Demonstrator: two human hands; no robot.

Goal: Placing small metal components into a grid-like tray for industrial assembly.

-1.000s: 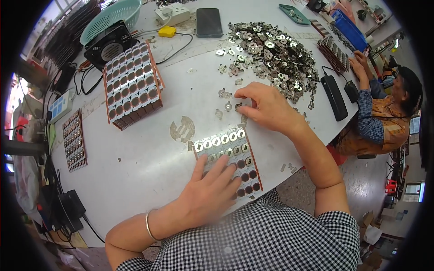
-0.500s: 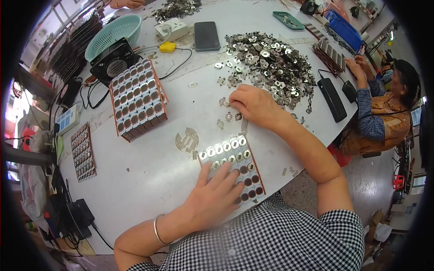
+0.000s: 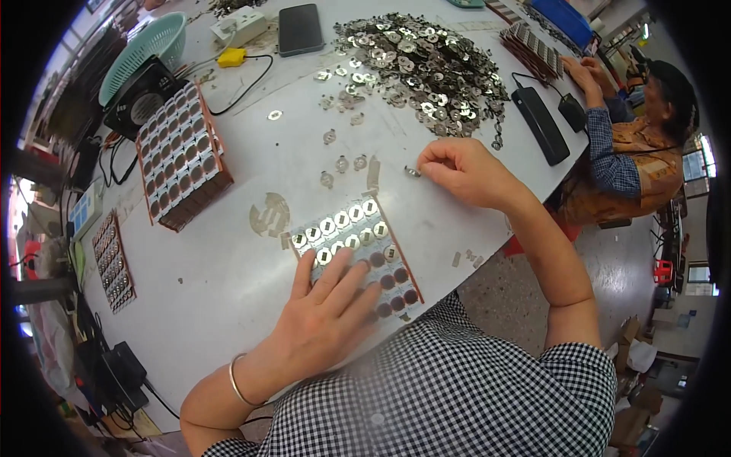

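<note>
My left hand (image 3: 324,316) lies with fingers spread across a panel of small circuit boards (image 3: 356,221) near the table's front edge. Shiny metal pieces sit in the panel's upper rows; the lower right spots show bare dark circles, and my fingers hide the rest. To the panel's upper right, my right hand (image 3: 466,174) pinches a small metal piece (image 3: 412,171) just above the table. A few loose metal pieces (image 3: 341,164) lie between the panel and a big heap of the same pieces (image 3: 426,65).
A stack of circuit panels (image 3: 179,156) stands at left, with a smaller panel (image 3: 114,263) beyond it. Behind are a green basket (image 3: 145,57), a phone (image 3: 300,30) and a power strip (image 3: 242,27). A black box (image 3: 541,126) lies at right, near a co-worker (image 3: 632,145).
My right hand has moved right, away from the loose pieces, with a small metal piece now showing in its fingertips. My left hand stays on the panel. The view has shifted.
</note>
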